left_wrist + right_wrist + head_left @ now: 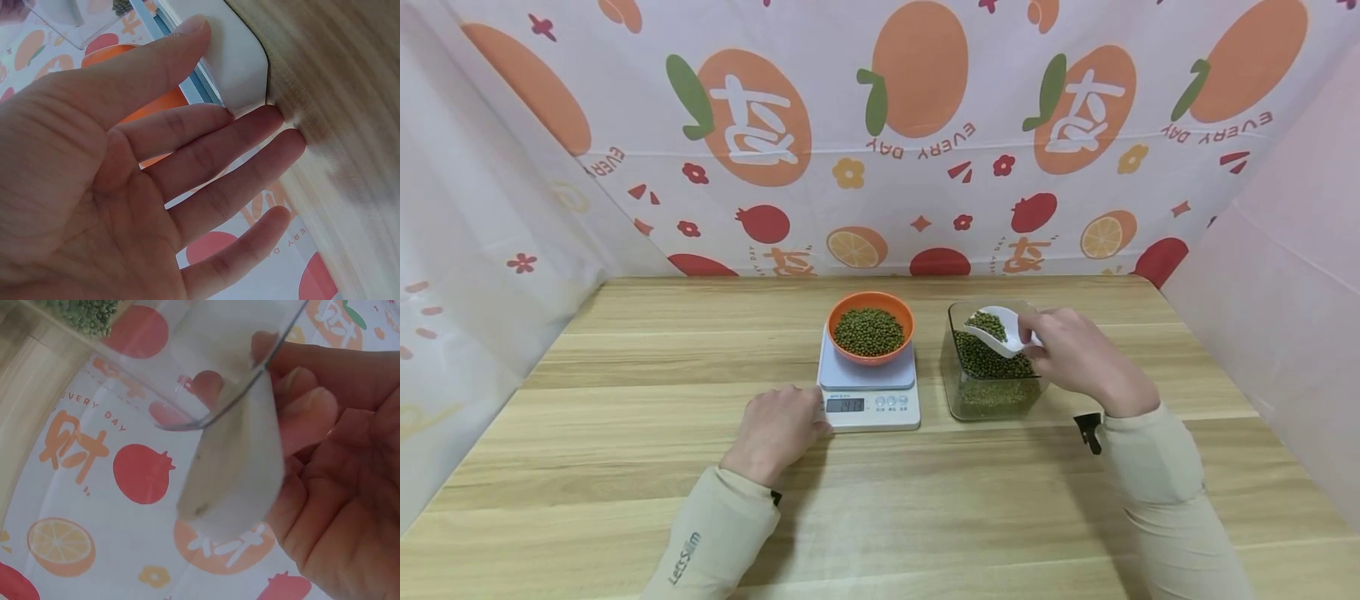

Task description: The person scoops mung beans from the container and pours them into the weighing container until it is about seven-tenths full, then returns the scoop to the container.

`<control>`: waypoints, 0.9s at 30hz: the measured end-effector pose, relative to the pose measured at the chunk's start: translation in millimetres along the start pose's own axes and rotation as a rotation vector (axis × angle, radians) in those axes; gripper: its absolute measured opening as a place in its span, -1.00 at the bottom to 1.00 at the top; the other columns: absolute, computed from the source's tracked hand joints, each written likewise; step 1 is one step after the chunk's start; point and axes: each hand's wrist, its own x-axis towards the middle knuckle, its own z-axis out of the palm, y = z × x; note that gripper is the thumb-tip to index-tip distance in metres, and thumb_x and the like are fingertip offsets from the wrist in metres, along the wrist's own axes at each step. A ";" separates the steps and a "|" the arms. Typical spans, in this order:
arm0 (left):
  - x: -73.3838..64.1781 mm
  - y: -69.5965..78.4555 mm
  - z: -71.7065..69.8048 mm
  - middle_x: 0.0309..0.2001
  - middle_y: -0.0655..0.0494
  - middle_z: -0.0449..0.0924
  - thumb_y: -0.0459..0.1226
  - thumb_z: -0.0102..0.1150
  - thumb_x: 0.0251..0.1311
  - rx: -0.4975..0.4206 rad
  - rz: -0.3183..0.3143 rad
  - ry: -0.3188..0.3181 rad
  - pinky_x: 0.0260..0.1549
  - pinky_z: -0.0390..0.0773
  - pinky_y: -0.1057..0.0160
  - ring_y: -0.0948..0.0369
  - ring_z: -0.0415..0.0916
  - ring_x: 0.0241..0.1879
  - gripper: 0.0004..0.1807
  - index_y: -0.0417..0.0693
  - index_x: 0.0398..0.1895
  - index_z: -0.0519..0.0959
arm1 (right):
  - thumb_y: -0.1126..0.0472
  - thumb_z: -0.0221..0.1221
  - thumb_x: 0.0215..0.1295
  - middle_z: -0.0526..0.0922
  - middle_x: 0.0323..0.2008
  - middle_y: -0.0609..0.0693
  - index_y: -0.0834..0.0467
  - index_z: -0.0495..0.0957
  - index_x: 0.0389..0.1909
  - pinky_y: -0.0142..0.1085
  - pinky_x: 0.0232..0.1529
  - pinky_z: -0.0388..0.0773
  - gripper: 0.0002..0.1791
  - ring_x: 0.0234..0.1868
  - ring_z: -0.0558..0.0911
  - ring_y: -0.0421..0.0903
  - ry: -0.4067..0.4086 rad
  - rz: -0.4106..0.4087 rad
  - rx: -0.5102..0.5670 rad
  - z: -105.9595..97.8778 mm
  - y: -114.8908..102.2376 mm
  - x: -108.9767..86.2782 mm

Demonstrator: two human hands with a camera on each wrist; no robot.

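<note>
In my right hand [1067, 354] is a white plastic scoop [1011, 343], pinched by its handle and loaded with green mung beans [987, 325]. It sits over the clear square container [955, 387], which holds more mung beans. The right wrist view catches the scoop [231, 469] from below beside the container's clear rim. An orange bowl [908, 318] of mung beans stands on a white kitchen scale [868, 421] with a lit display. My left hand [778, 429] rests at the scale's front left corner; its fingers [219, 156] are nearly straight, the thumb against the scale's edge.
Scale and container stand side by side on a light wood table [625, 375] with a narrow gap between them. A fruit-printed curtain [917, 183] hangs along the table's back edge, with pale curtains at both sides.
</note>
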 end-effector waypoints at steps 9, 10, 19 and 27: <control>-0.6 -0.1 0.2 -0.57 0.03 0.52 -0.18 0.55 0.03 0.003 0.005 0.007 -0.58 0.56 0.06 0.16 0.41 -0.58 -0.69 -0.20 -0.31 0.66 | 0.57 0.17 0.09 0.48 -0.60 -0.07 0.23 0.51 -0.39 -0.24 -0.51 0.32 -0.81 -0.57 0.35 -0.12 0.036 -0.016 0.015 -6.2 1.1 -1.9; -0.5 -0.1 0.2 -0.57 0.03 0.52 -0.18 0.55 0.03 0.004 0.006 0.008 -0.58 0.56 0.06 0.16 0.41 -0.58 -0.69 -0.20 -0.31 0.66 | 0.57 0.17 0.10 0.48 -0.61 -0.07 0.23 0.51 -0.39 -0.24 -0.52 0.31 -0.81 -0.58 0.34 -0.13 0.036 -0.016 0.015 -6.8 1.1 -1.8; -0.1 -0.2 0.0 -0.58 0.05 0.50 -0.18 0.55 0.05 0.000 0.003 0.008 -0.59 0.54 0.07 0.16 0.39 -0.58 -0.70 -0.19 -0.35 0.65 | 0.54 0.22 0.17 0.45 -0.63 -0.08 0.23 0.53 -0.38 -0.24 -0.55 0.28 -0.84 -0.60 0.32 -0.13 0.021 -0.005 0.007 -13.9 -1.3 2.7; -0.7 -0.4 0.1 -0.59 0.04 0.50 -0.19 0.55 0.04 -0.001 0.005 0.011 -0.59 0.55 0.07 0.16 0.40 -0.59 -0.70 -0.21 -0.30 0.67 | 0.54 0.19 0.19 0.41 -0.65 -0.07 0.24 0.57 -0.36 -0.24 -0.55 0.30 -0.85 -0.60 0.34 -0.12 0.026 -0.030 0.016 -22.8 -10.0 13.9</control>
